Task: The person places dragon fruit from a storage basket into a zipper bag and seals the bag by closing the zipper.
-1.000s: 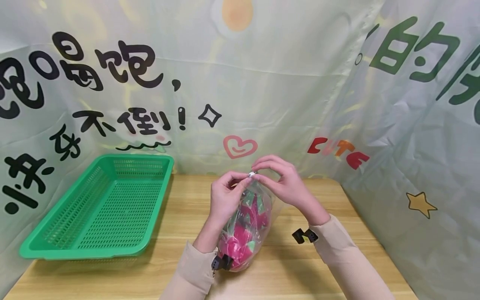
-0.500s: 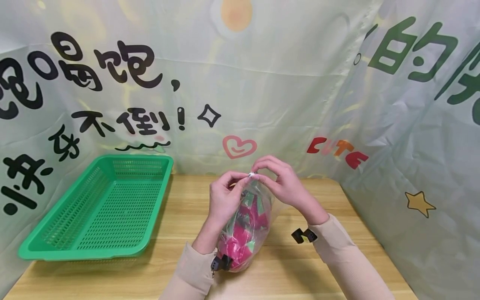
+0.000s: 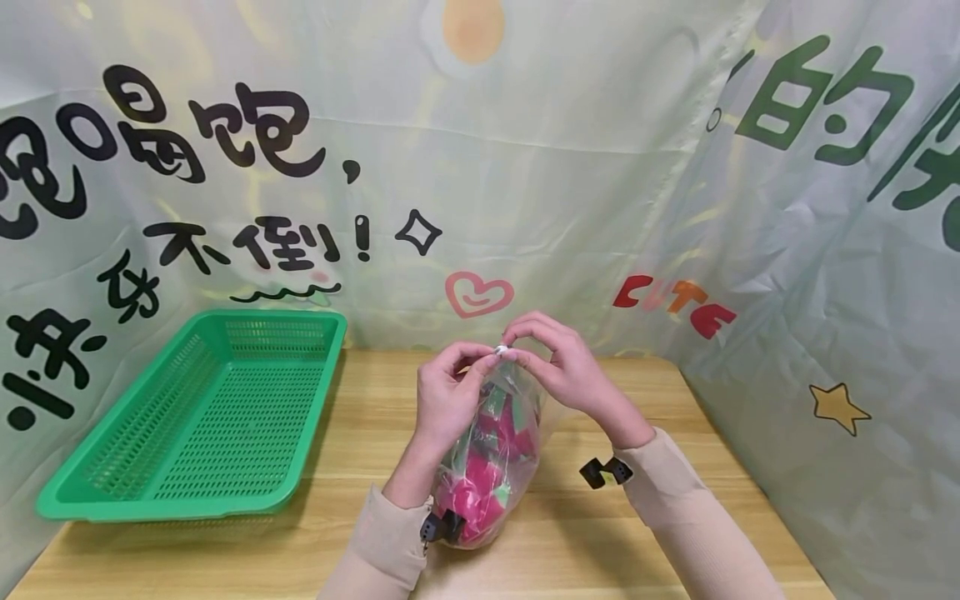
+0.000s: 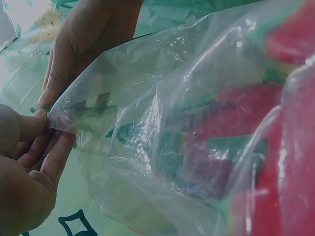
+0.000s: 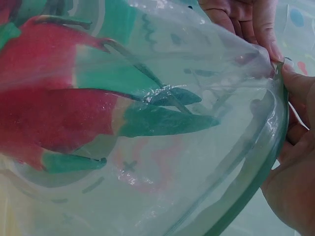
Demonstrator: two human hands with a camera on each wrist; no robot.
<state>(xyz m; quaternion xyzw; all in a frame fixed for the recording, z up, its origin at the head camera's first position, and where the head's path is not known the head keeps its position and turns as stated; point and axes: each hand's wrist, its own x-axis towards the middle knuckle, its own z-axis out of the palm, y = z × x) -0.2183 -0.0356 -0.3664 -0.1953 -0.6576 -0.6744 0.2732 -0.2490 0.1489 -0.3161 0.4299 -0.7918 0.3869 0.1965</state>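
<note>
A clear plastic bag (image 3: 531,433) stands on the table in the head view, its top edge up between my two hands. Inside are pink dragon fruit (image 3: 480,487) with green scales, seen close in the right wrist view (image 5: 54,108). My left hand (image 3: 447,392) pinches the bag's top edge between thumb and fingers. Right beside it, my right hand (image 3: 566,367) pinches the same edge around a small white piece (image 3: 502,350). A dark strip (image 5: 246,196) runs along the bag's mouth in the right wrist view. The left wrist view shows both hands meeting at one top corner.
A green perforated plastic basket (image 3: 225,433) sits at the left of the wooden table (image 3: 375,433). Printed cloth (image 3: 570,208) hangs behind the table and along its sides. A small black camera (image 3: 606,472) is strapped at my right wrist, another (image 3: 441,527) at my left.
</note>
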